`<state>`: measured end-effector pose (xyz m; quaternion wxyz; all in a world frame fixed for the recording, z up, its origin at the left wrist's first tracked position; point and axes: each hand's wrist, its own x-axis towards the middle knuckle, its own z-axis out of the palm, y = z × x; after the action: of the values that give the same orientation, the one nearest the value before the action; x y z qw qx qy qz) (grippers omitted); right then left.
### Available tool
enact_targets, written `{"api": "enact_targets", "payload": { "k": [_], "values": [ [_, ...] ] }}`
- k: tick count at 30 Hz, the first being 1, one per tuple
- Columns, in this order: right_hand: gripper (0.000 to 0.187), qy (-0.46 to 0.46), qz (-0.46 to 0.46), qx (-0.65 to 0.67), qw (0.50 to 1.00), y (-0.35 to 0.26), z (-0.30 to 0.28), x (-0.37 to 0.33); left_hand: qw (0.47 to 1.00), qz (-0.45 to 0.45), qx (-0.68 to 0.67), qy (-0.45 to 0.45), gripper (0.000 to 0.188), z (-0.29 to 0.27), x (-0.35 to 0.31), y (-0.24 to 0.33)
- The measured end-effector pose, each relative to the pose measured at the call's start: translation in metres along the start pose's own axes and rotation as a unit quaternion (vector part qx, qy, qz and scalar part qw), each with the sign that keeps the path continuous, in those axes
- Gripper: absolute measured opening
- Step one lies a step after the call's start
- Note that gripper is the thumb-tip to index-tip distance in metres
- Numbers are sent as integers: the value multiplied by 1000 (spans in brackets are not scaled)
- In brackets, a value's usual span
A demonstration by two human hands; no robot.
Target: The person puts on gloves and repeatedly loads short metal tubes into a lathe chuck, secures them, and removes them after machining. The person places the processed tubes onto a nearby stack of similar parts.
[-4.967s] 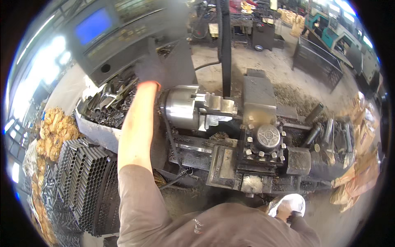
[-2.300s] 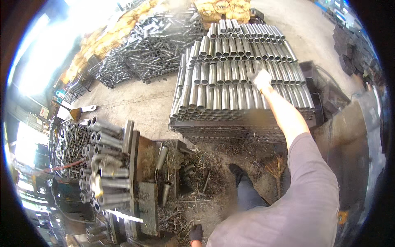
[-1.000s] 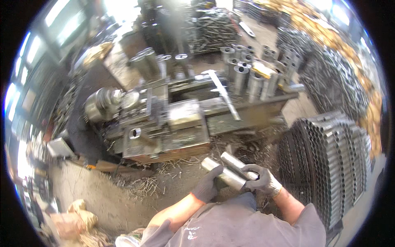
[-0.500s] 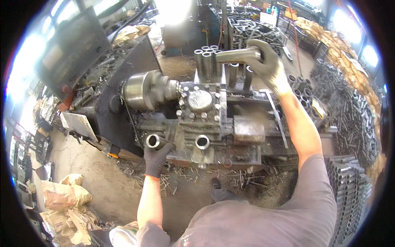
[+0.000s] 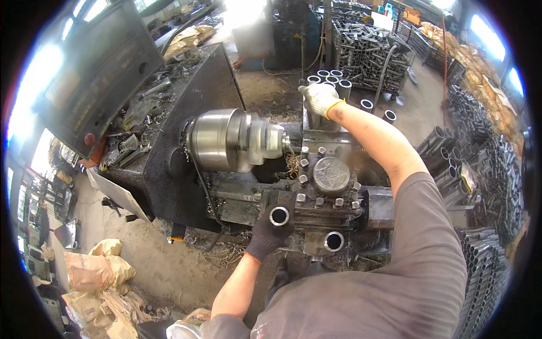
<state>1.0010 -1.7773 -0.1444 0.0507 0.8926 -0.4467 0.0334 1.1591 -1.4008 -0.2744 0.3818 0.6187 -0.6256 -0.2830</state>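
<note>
On lathe (image 5: 237, 141): left hand (image 5: 270, 231) around tube (image 5: 279, 216)

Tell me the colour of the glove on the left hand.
Dark, near black, glove with an orange cuff; head view.

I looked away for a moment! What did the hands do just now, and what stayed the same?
The right hand carried its short metal tube away from the machine and down among the upright tubes standing behind the lathe; whether it has let go cannot be told. The left hand stayed on the short tube at the lathe's front. The chuck and the second front tube did not move.
</note>
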Motion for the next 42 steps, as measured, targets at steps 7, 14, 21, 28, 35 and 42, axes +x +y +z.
{"api": "enact_targets", "payload": {
  "k": [7, 14, 21, 28, 35, 42],
  "values": [
    [37, 9, 191, 87, 978, -49, -38, -15, 998, 1, -35, -54, 78, -40, -17, -13],
    [47, -158, -34, 120, 980, -38, -35, -41, 991, -86, -94, 38, 55, -130, -97, -59],
    [36, -377, -170, 258, 873, -55, 36, -34, 960, -173, -57, 211, 41, -197, -167, -94],
    [21, -252, 235, 614, 710, -51, -10, -58, 955, -187, -59, 221, 40, -194, -161, -81],
    [30, 187, 87, 344, 916, 1, -86, -113, 961, -158, -29, 226, 36, -195, -137, -65],
    [29, -24, 46, 286, 957, -89, -87, -52, 975, -120, 43, 182, 37, -189, -105, -58]
  ]
}}
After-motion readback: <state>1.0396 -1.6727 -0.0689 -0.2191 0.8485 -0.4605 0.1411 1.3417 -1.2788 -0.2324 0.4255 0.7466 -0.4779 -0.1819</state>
